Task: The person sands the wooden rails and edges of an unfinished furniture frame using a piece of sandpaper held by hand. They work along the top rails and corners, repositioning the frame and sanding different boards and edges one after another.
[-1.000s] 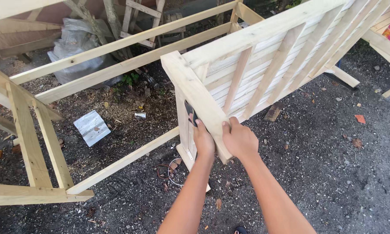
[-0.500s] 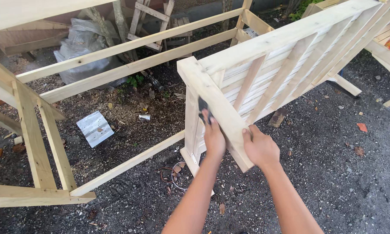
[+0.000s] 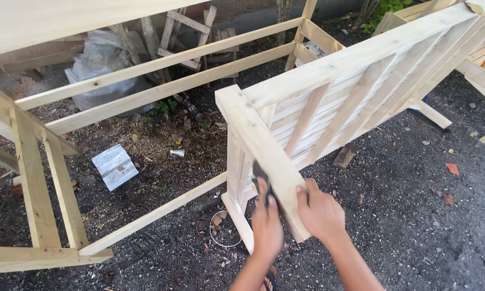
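My left hand presses a dark sanding pad flat against the left face of the end board, fingers closed over the pad; my right hand clamps the same board's lower end from the right, thumb on its top face, fingers wrapped around the edge. The board runs diagonally from centre frame down to lower centre and caps a slatted wooden panel, which stretches away to the upper right corner.

I judge the panel stiff and fairly heavy: solid pale timber, many slats, rigidly joined. The sawn surfaces look rough and dry, so slipping seems unlikely, though splinters are a risk at the corners. The thick end board and top rail appear to be the sound places to hold; the thin slats seem likelier to flex or crack.

A larger open timber frame fills the left and upper left. On the gravel ground between lie a pale sheet, centre left, and a wire coil just below the panel's foot.
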{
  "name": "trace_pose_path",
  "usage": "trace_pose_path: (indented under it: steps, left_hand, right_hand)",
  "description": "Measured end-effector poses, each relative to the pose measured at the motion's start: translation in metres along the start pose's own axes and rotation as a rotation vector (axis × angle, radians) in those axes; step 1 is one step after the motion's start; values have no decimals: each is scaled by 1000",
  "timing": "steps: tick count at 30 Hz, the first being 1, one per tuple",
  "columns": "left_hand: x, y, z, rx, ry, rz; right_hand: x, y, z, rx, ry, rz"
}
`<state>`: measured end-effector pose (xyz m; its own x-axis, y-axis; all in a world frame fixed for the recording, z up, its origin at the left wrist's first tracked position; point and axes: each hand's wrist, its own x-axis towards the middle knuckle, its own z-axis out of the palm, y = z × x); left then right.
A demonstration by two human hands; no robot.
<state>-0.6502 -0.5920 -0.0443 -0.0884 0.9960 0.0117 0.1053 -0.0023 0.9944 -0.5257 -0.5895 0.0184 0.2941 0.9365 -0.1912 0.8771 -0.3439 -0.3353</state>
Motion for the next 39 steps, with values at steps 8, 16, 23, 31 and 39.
trace_pose_path:
  steps: [8,16,23,31,39]
  left_hand:
    - [132,-14,-14,-137,144,-290]
    - [-4,-60,29,-171,187,-19]
    - [65,-25,13,-356,164,56]
    - [253,23,-41,-234,257,-63]
    - [166,22,-20,-234,212,73]
  right_hand:
    - [2,-5,-6,-54,-164,23]
    - [107,-47,-12,-29,-247,-245]
    - [170,-89,36,238,-150,-170]
    - [146,-81,24,144,-102,-117]
    - [151,-64,24,84,-3,-138]
